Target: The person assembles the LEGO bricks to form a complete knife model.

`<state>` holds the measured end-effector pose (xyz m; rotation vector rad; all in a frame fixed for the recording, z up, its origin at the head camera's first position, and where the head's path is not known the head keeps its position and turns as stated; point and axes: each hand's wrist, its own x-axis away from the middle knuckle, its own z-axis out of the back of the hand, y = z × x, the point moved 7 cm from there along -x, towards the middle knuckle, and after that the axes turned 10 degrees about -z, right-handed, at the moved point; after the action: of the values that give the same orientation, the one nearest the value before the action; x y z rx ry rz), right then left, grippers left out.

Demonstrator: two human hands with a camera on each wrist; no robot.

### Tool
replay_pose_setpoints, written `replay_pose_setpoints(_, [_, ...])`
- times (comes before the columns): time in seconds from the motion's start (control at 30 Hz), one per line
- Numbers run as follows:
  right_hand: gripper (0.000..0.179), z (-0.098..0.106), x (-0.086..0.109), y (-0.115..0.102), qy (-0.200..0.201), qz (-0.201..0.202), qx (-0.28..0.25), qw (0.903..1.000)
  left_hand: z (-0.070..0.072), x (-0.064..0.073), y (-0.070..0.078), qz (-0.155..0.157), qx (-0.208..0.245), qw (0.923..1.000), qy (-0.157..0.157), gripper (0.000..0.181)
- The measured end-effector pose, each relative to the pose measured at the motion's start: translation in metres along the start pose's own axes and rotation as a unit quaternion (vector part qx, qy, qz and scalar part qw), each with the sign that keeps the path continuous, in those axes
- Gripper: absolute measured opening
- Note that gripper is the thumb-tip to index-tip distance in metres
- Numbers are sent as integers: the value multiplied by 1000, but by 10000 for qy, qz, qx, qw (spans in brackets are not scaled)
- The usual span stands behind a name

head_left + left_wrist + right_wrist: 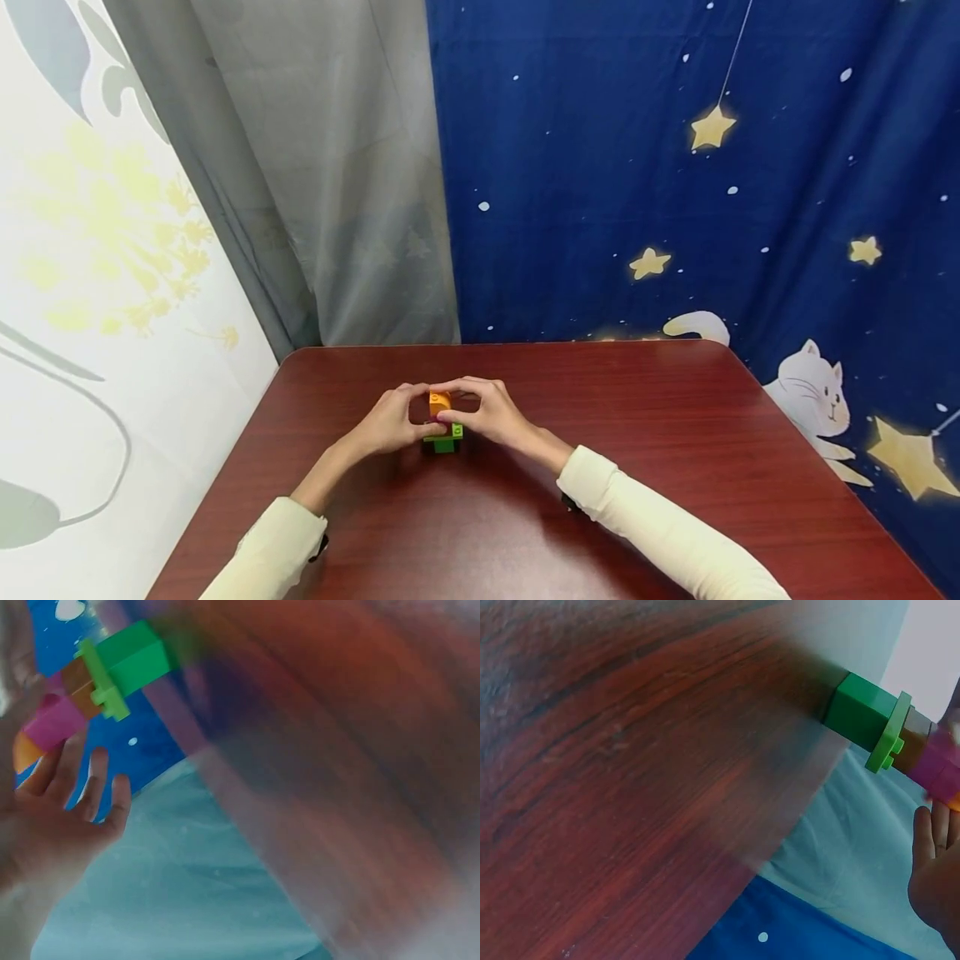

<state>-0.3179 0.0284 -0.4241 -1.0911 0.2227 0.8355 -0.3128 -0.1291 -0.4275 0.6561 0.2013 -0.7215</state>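
A small tower of toy building bricks stands on the table. At its foot is a green brick [861,710], topped by a lime-green studded plate [889,733]. Above come a brown brick [79,688], a magenta brick [56,722] and an orange brick [439,403] at the top. My left hand [388,423] grips the upper tower from the left, thumb in front at the magenta part. From the other side my right hand [491,412] pinches around the orange brick, thumb in front and fingers over the top. The fingers partly hide the magenta brick in the head view.
The dark red wooden table [637,467] extends around the tower. Behind it hang a grey curtain [367,208] and a blue star-patterned curtain [585,167]. A white patterned curtain [112,292] borders the left side.
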Motion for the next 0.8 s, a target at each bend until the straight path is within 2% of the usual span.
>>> replay_pose_setpoints(0.07, [44,-2,-1,2,-2,-73,-65,10000,7,0,5,-130,-92,9998,79,60])
replay_pose_setpoints(0.17, [51,-1,-2,7,16,-324,-91,9994,14,-2,12,-319,-24,9991,287,54])
replay_pose_setpoints(0.27, [58,1,-2,11,-35,-650,-92,9978,18,-4,18,-542,15,9969,564,45])
replay_pose_setpoints(0.43, [61,0,0,14,-126,-822,-130,9965,20,-5,23,-933,-124,9911,945,35])
replay_pose_setpoints(0.63, [56,1,4,17,-83,-982,-300,9947,17,-4,23,-1084,-126,9895,952,36])
replay_pose_setpoints(0.8, [53,-1,4,18,-116,-973,-192,9950,16,-4,19,-967,-138,9916,847,39])
